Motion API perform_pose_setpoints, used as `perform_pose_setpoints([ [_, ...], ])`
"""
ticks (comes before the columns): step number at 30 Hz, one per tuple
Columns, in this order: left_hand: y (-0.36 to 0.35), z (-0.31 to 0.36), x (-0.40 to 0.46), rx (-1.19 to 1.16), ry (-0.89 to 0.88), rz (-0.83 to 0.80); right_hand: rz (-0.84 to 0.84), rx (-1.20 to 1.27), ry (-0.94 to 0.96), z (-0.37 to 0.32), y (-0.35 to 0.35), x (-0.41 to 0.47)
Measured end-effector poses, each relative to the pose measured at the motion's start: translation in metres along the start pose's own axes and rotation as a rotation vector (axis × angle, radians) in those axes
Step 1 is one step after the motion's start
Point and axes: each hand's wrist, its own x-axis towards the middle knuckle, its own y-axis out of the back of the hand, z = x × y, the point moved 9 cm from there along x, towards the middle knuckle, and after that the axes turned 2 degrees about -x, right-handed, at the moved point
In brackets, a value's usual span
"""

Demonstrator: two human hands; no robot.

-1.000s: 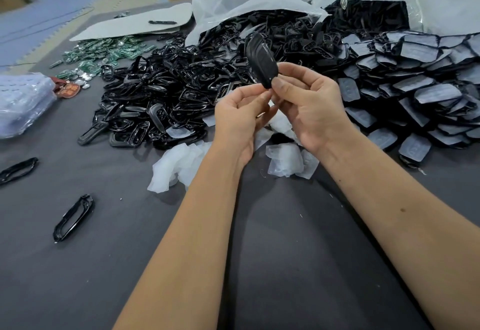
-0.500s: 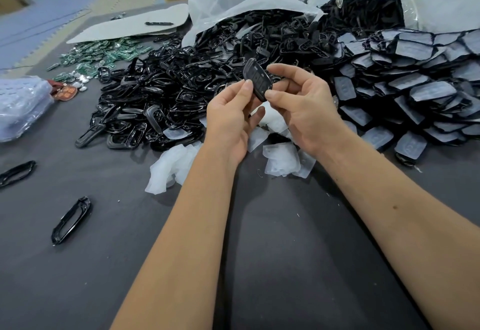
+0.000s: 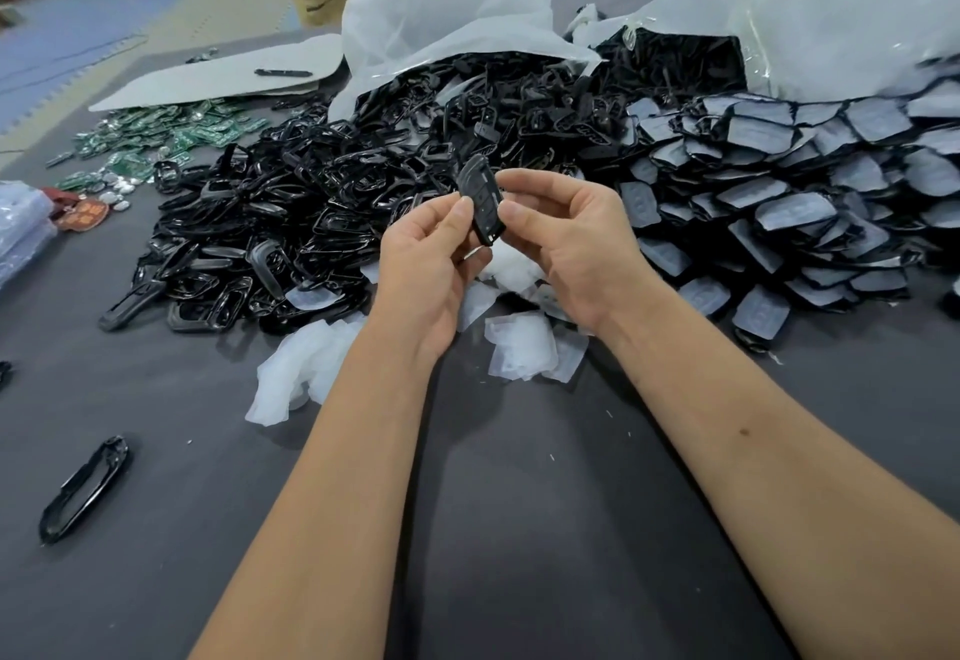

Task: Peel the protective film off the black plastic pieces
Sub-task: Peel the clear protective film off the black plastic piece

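Note:
I hold one black plastic piece (image 3: 482, 202) upright above the grey table, between both hands. My left hand (image 3: 434, 264) pinches its left edge with thumb and forefinger. My right hand (image 3: 569, 243) grips its right side, thumb on the front face. Whether film still covers the piece cannot be told. Peeled clear film scraps (image 3: 519, 347) lie under my hands. A pile of film-covered black pieces (image 3: 779, 202) spreads on the right.
A big heap of glossy black frames (image 3: 270, 228) lies left of centre, spilling from a white plastic bag (image 3: 441, 20). Green circuit boards (image 3: 156, 139) sit at far left. One loose black frame (image 3: 83, 490) lies near the left front on the grey table (image 3: 519, 529).
The held piece has dropped a little and tilted, its lower end now between my thumbs. My hands have spread slightly apart, the left thumb moving onto the piece's edge.

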Motion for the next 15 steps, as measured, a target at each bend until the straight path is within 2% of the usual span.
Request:
perform_pose_setpoints([
  [3,-0.004,0.001,0.004,-0.015,-0.009,0.015,0.068,-0.118,0.077,-0.014,0.008,0.000],
  [6,-0.010,0.002,0.010,0.120,-0.072,0.075,0.196,-0.549,0.304,-0.049,0.020,-0.005],
  [10,-0.052,0.009,0.017,0.273,-0.176,0.040,0.327,-1.048,0.559,-0.094,0.036,-0.021],
  [12,-0.088,0.016,0.020,0.436,-0.309,-0.001,0.398,-1.233,0.620,-0.114,0.054,-0.022],
  [15,-0.153,0.019,0.015,0.781,-0.523,-0.163,0.515,-1.400,0.580,-0.137,0.093,-0.022],
])
